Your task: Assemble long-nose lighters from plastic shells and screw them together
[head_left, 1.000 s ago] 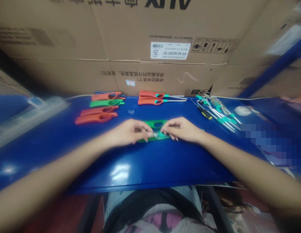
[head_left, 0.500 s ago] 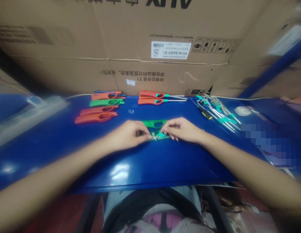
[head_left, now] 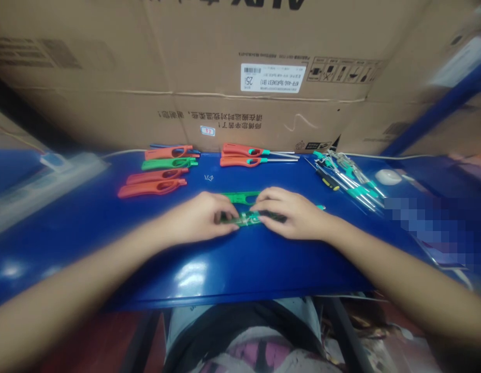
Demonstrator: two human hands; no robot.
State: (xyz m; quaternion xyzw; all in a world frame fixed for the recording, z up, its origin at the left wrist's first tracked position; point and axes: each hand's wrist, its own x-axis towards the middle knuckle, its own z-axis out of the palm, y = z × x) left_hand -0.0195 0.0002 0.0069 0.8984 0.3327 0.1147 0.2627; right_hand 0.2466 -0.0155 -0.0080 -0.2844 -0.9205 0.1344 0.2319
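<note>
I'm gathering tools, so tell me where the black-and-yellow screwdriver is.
In the head view, the screwdriver lies right of centre on the blue table, beyond the right hand and just left of the metal rods with teal parts.

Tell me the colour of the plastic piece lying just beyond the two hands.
That plastic piece is green; the head view shows it best.

We are holding a green shell [head_left: 246, 225] crosswise, teal-and-clear parts [head_left: 254, 217] lying in it, a second green shell [head_left: 240, 198] just beyond.

Right hand [head_left: 300, 215] spread wider, fingers [head_left: 268, 225] seemingly astride lower green shell [head_left: 245, 222]
</note>
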